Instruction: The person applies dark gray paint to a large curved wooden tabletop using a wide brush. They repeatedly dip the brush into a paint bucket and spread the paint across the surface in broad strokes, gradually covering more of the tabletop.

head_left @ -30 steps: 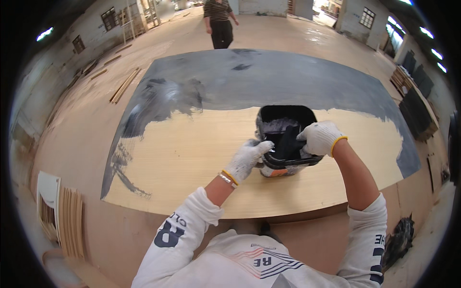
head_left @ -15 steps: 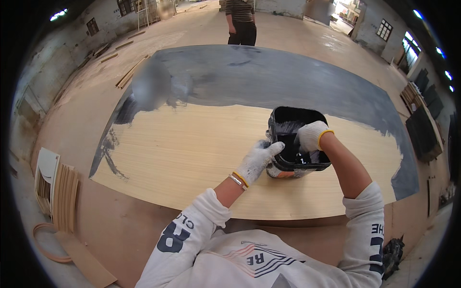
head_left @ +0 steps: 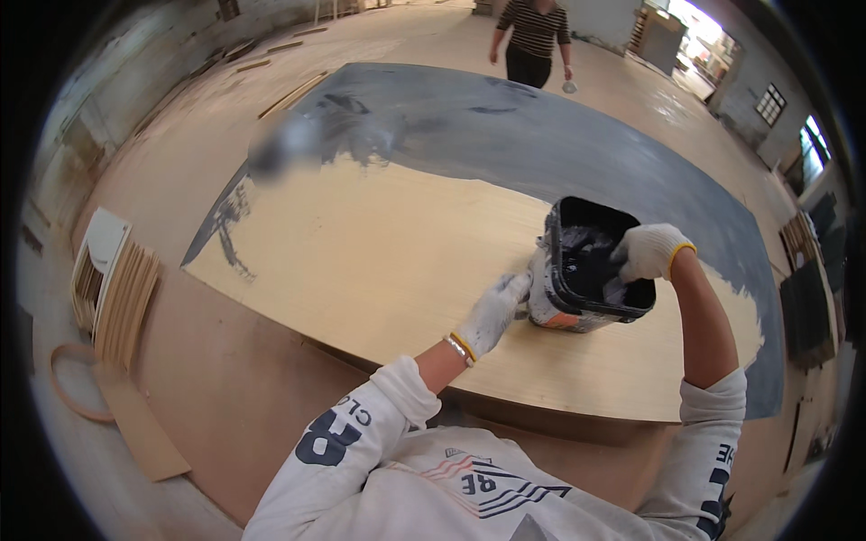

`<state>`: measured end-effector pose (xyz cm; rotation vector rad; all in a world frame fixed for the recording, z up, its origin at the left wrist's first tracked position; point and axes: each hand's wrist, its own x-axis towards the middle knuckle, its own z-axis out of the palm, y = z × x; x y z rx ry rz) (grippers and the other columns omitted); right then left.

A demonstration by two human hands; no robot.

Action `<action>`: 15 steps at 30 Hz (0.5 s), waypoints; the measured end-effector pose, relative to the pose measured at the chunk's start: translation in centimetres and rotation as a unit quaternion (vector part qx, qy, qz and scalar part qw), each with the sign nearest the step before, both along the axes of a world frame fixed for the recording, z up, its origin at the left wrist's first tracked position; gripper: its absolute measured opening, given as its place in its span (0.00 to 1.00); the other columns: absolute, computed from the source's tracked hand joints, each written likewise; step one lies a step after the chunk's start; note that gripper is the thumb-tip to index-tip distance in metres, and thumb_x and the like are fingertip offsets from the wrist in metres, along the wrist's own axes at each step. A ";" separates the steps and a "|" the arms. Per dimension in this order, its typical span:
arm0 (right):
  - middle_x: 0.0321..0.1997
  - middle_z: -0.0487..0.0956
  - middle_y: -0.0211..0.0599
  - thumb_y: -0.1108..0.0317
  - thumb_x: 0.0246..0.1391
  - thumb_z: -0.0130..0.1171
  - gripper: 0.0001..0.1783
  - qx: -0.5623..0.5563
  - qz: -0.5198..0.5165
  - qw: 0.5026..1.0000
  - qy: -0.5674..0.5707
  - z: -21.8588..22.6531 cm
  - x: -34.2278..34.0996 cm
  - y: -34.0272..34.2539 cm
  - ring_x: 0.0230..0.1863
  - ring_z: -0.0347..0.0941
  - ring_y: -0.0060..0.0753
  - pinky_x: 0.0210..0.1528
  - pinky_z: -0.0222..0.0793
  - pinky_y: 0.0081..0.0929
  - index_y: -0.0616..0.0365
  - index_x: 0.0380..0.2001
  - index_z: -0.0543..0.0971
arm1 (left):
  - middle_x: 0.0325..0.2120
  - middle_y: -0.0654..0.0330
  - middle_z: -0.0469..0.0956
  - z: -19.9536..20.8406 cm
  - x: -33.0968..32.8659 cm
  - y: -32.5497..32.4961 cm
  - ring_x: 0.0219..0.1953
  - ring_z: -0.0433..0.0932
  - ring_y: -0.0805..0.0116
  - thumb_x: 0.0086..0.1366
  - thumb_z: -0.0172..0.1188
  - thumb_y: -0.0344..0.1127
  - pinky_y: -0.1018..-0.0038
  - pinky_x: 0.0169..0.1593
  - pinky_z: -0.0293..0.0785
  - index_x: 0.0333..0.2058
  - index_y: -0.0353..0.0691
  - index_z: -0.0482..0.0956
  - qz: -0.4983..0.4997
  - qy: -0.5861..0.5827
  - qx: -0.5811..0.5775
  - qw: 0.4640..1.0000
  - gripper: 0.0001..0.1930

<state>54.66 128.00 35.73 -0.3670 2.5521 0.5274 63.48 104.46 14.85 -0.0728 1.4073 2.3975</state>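
Note:
A black-rimmed square bucket (head_left: 568,305), smeared with dark paint, stands on a large pale wooden panel (head_left: 379,261). Dark wet paint (head_left: 586,248) coats its inside. Against the bucket's left side, my left hand (head_left: 496,311) in a white knit glove grips it low, its fingertips partly hidden. My right hand (head_left: 651,251), gloved the same way, reaches over the right rim with curled fingers inside the bucket. A pale, blurred piece shows below those fingers; what it is cannot be made out. Grey-black paint (head_left: 541,135) covers the panel's far part and right edge.
A person (head_left: 532,41) in a striped top stands beyond the panel's far edge, holding a small round object. Stacked wooden strips (head_left: 126,298) and a curved band (head_left: 68,379) are at left on the floor. Dark boards (head_left: 806,302) lean at right.
My left hand has slipped from the bucket's rim down to its side. The bucket and my right hand sit further right in view, as the whole view has turned. The person now shows more fully.

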 end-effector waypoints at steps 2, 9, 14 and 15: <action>0.46 0.89 0.40 0.50 0.47 0.70 0.26 -0.027 0.022 0.999 0.015 -0.1 0.2 0.2 0.46 0.85 0.48 0.51 0.80 0.42 0.40 0.52 0.90 | 0.58 0.54 0.79 -1.5 1.8 -1.8 0.60 0.78 0.64 0.78 0.58 0.47 0.65 0.58 0.78 0.62 0.35 0.75 0.012 0.016 -0.098 0.995 0.24; 0.35 0.88 0.44 0.54 0.45 0.71 0.25 -0.090 -0.019 0.996 0.009 0.6 0.2 0.7 0.33 0.83 0.47 0.41 0.79 0.40 0.51 0.47 0.91 | 0.57 0.48 0.81 -7.8 7.5 -10.1 0.59 0.81 0.54 0.72 0.63 0.36 0.63 0.60 0.78 0.56 0.33 0.77 0.172 0.213 -0.371 0.887 0.18; 0.31 0.87 0.42 0.55 0.45 0.71 0.30 -0.096 -0.087 0.991 0.017 1.3 0.5 -1.1 0.29 0.82 0.36 0.37 0.79 0.35 0.50 0.54 0.89 | 0.57 0.49 0.82 -7.5 11.2 -19.7 0.63 0.77 0.45 0.63 0.65 0.31 0.53 0.66 0.73 0.49 0.37 0.81 0.291 0.342 -0.579 0.681 0.15; 0.31 0.87 0.41 0.56 0.45 0.72 0.30 -0.127 -0.106 0.986 0.024 1.6 1.3 -1.6 0.28 0.82 0.35 0.37 0.79 0.35 0.50 0.54 0.89 | 0.57 0.50 0.82 -7.9 12.1 -21.6 0.64 0.77 0.45 0.63 0.65 0.31 0.52 0.67 0.72 0.49 0.37 0.81 0.311 0.352 -0.606 0.642 0.15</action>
